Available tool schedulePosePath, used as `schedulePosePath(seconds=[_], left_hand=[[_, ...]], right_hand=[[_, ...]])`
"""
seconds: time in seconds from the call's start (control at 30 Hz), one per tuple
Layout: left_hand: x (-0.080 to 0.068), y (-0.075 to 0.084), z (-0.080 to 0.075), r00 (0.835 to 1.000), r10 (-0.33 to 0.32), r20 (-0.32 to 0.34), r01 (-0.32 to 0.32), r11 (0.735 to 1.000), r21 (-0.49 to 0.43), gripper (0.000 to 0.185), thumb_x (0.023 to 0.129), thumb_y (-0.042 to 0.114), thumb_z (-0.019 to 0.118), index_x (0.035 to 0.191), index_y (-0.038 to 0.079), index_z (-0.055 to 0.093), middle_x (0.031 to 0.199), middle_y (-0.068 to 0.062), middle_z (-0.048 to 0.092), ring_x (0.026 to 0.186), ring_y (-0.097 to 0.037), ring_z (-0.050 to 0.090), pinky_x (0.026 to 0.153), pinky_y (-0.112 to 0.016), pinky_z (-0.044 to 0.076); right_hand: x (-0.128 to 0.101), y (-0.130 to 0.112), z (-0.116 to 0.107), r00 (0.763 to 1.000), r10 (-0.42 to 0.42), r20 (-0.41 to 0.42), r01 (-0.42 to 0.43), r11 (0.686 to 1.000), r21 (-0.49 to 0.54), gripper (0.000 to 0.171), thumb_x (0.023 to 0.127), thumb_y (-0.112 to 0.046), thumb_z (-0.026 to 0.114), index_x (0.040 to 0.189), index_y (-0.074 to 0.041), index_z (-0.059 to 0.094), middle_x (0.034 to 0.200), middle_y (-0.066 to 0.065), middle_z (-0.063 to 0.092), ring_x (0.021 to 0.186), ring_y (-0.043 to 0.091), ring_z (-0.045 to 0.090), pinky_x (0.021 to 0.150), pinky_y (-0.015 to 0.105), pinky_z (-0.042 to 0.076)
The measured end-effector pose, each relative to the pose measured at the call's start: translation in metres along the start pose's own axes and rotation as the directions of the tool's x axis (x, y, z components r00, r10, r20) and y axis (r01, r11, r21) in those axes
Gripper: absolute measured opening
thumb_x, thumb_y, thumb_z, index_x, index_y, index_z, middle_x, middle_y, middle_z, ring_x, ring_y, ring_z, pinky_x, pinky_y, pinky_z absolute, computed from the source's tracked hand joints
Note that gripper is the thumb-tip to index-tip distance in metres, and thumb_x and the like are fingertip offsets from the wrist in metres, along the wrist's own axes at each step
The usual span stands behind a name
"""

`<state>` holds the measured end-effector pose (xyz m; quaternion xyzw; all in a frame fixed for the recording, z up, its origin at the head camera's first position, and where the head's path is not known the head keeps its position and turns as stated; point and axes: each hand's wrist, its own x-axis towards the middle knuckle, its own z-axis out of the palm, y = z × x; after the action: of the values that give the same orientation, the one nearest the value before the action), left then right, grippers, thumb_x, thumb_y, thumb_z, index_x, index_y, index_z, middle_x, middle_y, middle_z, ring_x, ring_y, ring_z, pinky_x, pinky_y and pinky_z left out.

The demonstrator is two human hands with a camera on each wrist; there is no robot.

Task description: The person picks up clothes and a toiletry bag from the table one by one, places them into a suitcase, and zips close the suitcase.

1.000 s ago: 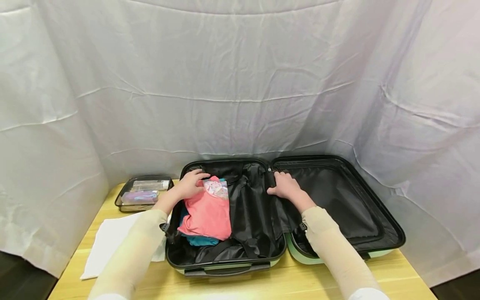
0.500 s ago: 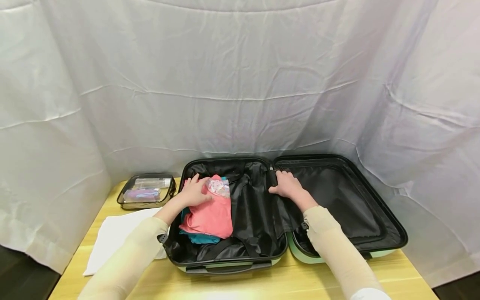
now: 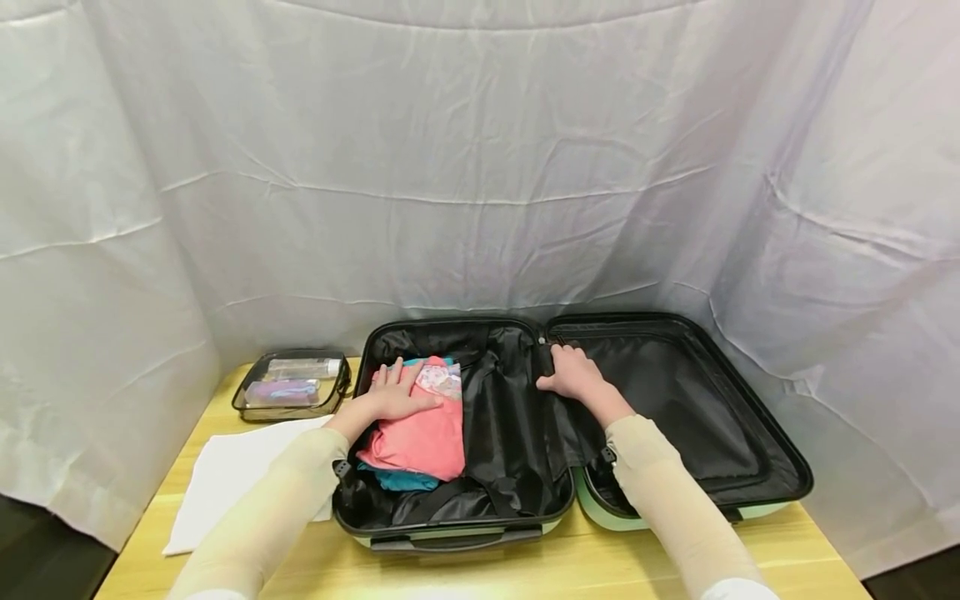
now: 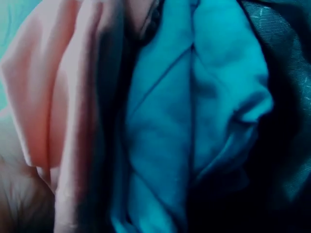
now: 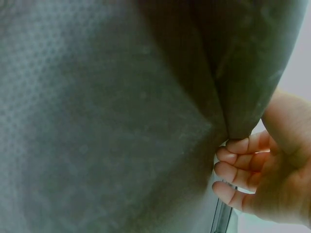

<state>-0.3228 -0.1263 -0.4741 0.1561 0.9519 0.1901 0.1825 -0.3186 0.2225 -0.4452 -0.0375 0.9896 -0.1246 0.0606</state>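
Both my arms reach forward, each hand down on its work.

My left hand [image 3: 397, 393] lies flat, palm down, fingers straight and slightly spread, pointing away from me, the forearm in a pale sleeve angling in from the lower left. My right hand [image 3: 573, 372] sits further right, knuckles up; in the right wrist view its fingers [image 5: 243, 165] are curled tight against the palm, pinching a fold of dark fabric [image 5: 146, 121]. Its sleeved forearm runs in from the lower right.

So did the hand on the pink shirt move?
Yes. The left hand slid toward the person, away from the suitcase's far rim, and lies flat on the pink shirt.
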Motion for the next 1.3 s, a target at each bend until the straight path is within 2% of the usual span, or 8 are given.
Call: schedulePosePath(seconds=[0.13, 0.27, 0.53, 0.77, 0.97, 1.3], left_hand=[[0.001, -0.001, 0.002, 0.999, -0.026, 0.030, 0.025, 0.999, 0.047, 0.102, 0.085, 0.077, 0.043, 0.158, 0.023, -0.003, 0.163, -0.021, -0.013, 0.147, -0.048, -0.017, 0.118, -0.064, -0.004], [0.002, -0.001, 0.003, 0.999, -0.041, 0.031, 0.039, 0.996, 0.074, 0.100, 0.086, 0.077, 0.043, 0.158, 0.024, -0.004, 0.163, -0.019, -0.012, 0.147, -0.047, -0.017, 0.119, -0.064, -0.002], [-0.005, 0.005, -0.002, 0.997, 0.015, -0.069, -0.008, 0.995, 0.103, 0.091, 0.089, 0.070, 0.047, 0.158, 0.024, 0.011, 0.164, -0.022, -0.001, 0.148, -0.049, -0.008, 0.118, -0.066, 0.003], [-0.020, 0.016, -0.009, 0.991, 0.068, -0.114, -0.053, 0.991, 0.123, 0.084, 0.091, 0.065, 0.049, 0.157, 0.023, 0.018, 0.163, -0.022, 0.005, 0.149, -0.048, -0.004, 0.116, -0.068, 0.007], [-0.034, 0.027, -0.022, 0.982, 0.092, -0.163, -0.068, 0.987, 0.147, 0.082, 0.092, 0.061, 0.051, 0.157, 0.024, 0.019, 0.164, -0.020, 0.007, 0.150, -0.046, -0.001, 0.116, -0.069, 0.008], [-0.065, 0.030, -0.049, 0.960, 0.129, -0.250, -0.107, 0.989, 0.098, 0.077, 0.093, 0.055, 0.055, 0.156, 0.023, 0.023, 0.162, -0.022, 0.012, 0.149, -0.048, 0.002, 0.113, -0.073, 0.009]], right_hand=[[0.000, -0.001, 0.000, 1.000, -0.002, -0.003, 0.002, 1.000, -0.005, 0.079, 0.087, -0.041, 0.067, 0.146, 0.003, 0.037, 0.146, 0.029, 0.042, 0.134, 0.047, 0.040, 0.105, 0.060, 0.038], [0.000, -0.001, 0.000, 1.000, -0.006, -0.003, 0.006, 1.000, -0.016, 0.079, 0.088, -0.041, 0.066, 0.145, 0.004, 0.037, 0.145, 0.029, 0.043, 0.132, 0.047, 0.041, 0.105, 0.060, 0.039], [0.001, 0.000, 0.000, 1.000, -0.002, -0.006, 0.002, 1.000, -0.012, 0.079, 0.087, -0.041, 0.067, 0.145, 0.003, 0.037, 0.145, 0.029, 0.042, 0.133, 0.047, 0.041, 0.105, 0.060, 0.039], [0.000, -0.002, -0.001, 1.000, -0.008, -0.002, 0.008, 1.000, -0.022, 0.079, 0.087, -0.041, 0.067, 0.145, 0.003, 0.037, 0.146, 0.029, 0.042, 0.134, 0.047, 0.040, 0.105, 0.059, 0.039], [-0.002, -0.002, -0.002, 1.000, -0.008, -0.006, 0.008, 1.000, -0.022, 0.079, 0.088, -0.041, 0.067, 0.146, 0.003, 0.036, 0.146, 0.029, 0.041, 0.134, 0.047, 0.040, 0.106, 0.060, 0.038], [-0.002, -0.005, -0.004, 1.000, 0.001, 0.009, -0.001, 0.999, -0.053, 0.078, 0.089, -0.041, 0.066, 0.147, 0.001, 0.036, 0.147, 0.029, 0.039, 0.135, 0.047, 0.037, 0.105, 0.060, 0.038]])
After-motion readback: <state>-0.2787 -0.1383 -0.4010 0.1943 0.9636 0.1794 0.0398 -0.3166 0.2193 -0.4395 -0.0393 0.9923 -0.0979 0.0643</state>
